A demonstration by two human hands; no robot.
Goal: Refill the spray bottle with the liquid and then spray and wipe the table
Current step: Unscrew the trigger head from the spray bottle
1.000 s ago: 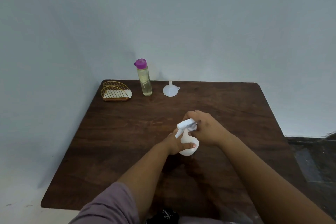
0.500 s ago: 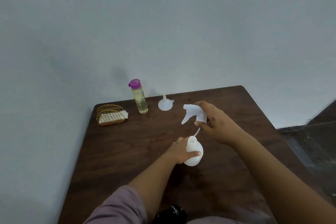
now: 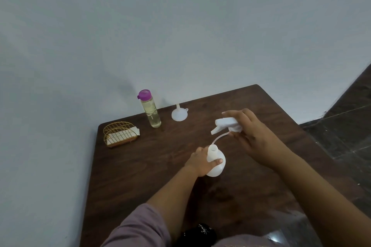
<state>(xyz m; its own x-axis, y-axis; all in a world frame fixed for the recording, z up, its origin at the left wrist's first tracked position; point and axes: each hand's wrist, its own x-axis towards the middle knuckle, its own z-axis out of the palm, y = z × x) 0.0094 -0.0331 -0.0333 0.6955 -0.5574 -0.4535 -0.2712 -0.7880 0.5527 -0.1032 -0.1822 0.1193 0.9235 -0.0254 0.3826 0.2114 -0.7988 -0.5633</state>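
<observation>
We see left hand wrapped round white spray bottle body, upright on tabletop, neck open; right hand pinching spray head raised to right, dip tube tip just at neck; refill bottle with purple cap and funnel at far edge, napkin holder far left. Our worries: tube dripping onto wood; light body tipping if grip loosens; pouring without funnel would spill, narrow neck; refill cap not yet off.
</observation>
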